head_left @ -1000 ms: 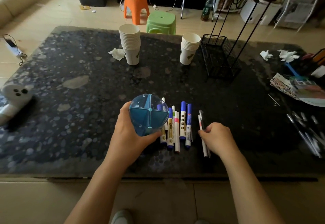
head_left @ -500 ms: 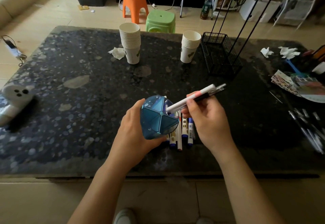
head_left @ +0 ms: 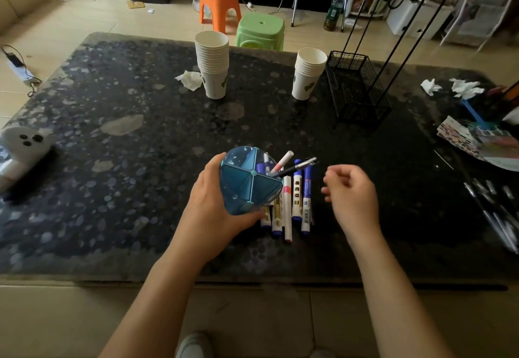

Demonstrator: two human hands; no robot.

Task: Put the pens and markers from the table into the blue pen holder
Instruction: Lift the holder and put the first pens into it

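My left hand grips the blue pen holder, a round cup split into compartments, tilted toward me near the table's front edge. A white pen and a black pen stick out of its far right compartment. Several blue and white markers lie side by side on the dark table, just right of the holder and partly hidden behind it. My right hand hovers to the right of the markers, fingers loosely curled, holding nothing.
Two stacks of paper cups and a black wire basket stand at the back. More pens lie at the right edge, with papers and crumpled tissues. A white toy sits far left.
My right hand lifted two pens off the table, brought them to the holder, let them go inside it, and drew back to the right. The left hand tilted the holder.
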